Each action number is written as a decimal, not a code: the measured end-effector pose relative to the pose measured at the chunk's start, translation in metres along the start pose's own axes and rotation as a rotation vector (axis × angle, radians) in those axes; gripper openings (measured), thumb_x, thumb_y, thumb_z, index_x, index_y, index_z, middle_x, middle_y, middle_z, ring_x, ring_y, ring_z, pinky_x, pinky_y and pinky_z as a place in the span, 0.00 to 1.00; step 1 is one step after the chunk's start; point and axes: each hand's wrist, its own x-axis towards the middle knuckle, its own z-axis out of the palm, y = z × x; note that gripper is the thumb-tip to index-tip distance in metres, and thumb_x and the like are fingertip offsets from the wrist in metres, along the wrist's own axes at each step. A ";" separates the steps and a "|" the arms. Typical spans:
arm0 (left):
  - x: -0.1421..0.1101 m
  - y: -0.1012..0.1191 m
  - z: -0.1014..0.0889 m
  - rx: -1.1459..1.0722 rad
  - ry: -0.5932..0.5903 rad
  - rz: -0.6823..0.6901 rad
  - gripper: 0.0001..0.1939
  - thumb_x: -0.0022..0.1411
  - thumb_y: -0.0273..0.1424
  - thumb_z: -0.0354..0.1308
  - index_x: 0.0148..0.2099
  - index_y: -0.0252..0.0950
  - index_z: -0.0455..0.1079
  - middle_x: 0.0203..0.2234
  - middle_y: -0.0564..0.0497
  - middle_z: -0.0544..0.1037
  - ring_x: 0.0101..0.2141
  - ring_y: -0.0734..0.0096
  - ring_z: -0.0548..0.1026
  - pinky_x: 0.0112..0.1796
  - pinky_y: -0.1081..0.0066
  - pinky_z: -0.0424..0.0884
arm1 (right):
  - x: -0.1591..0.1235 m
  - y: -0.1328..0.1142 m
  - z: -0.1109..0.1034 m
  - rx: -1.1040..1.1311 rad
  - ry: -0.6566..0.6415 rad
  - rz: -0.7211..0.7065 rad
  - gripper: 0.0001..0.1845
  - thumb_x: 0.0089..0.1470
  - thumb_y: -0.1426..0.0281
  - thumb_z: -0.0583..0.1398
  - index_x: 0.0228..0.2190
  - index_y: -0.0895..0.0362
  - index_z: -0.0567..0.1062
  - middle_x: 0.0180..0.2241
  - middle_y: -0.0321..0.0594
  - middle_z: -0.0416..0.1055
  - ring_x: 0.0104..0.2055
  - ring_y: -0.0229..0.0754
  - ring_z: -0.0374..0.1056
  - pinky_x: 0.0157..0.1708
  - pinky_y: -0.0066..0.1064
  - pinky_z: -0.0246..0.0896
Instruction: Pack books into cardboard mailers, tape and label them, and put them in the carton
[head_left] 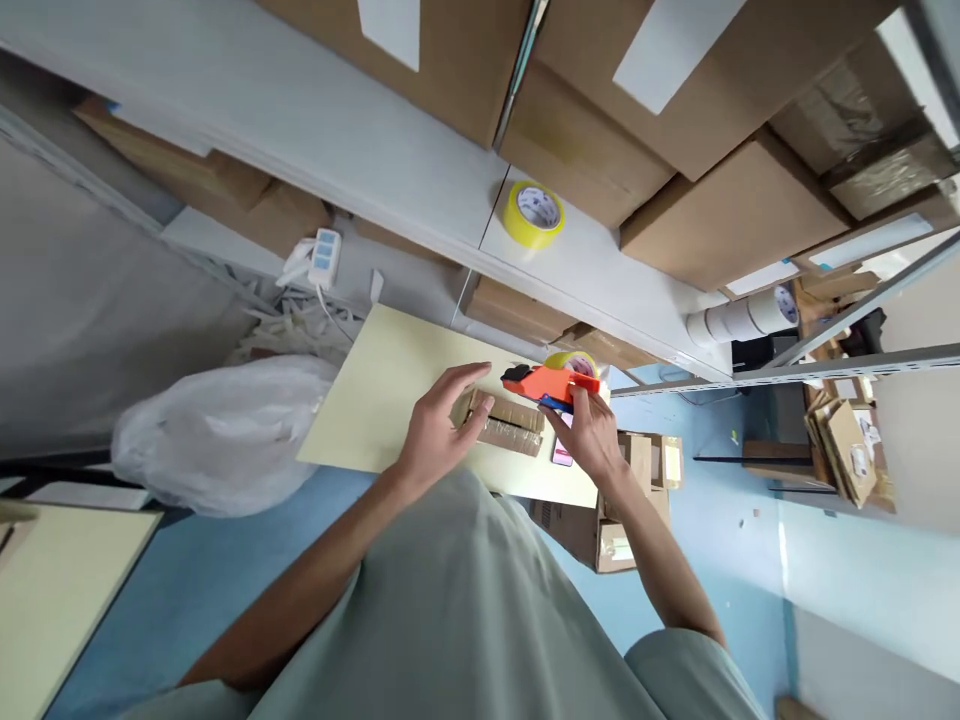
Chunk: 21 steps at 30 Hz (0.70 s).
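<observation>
Orange tape dispenser [546,384], clasped in right grip [590,432], closed around its rear end. Leftward of that, cardboard box [514,434] on desk [386,385], beside left grip [442,418]: spread wide, empty.

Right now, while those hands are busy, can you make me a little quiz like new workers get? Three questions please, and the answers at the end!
1. Which hand holds the orange tape dispenser?
A) the left one
B) the right one
C) both together

2. True or false: a yellow tape roll sits on the pale grey shelf.

3. Fill in the blank: on the table, the thing nearest the left hand is a brown ____.

Key
1: B, the right hand.
2: True.
3: cardboard box.
</observation>
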 end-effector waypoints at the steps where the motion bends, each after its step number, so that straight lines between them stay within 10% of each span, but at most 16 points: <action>1: -0.003 0.000 -0.002 0.006 -0.016 0.006 0.19 0.74 0.37 0.59 0.65 0.44 0.74 0.59 0.46 0.80 0.60 0.55 0.78 0.64 0.53 0.76 | -0.007 -0.005 -0.001 0.004 -0.016 -0.011 0.20 0.72 0.48 0.58 0.50 0.52 0.70 0.39 0.50 0.80 0.42 0.59 0.80 0.41 0.49 0.80; 21: -0.006 -0.013 -0.035 -0.073 -0.386 0.071 0.08 0.67 0.28 0.59 0.46 0.41 0.78 0.41 0.49 0.85 0.45 0.62 0.81 0.49 0.62 0.77 | -0.049 -0.036 -0.018 0.012 -0.129 -0.317 0.17 0.74 0.58 0.61 0.54 0.54 0.65 0.38 0.45 0.78 0.39 0.52 0.79 0.35 0.41 0.77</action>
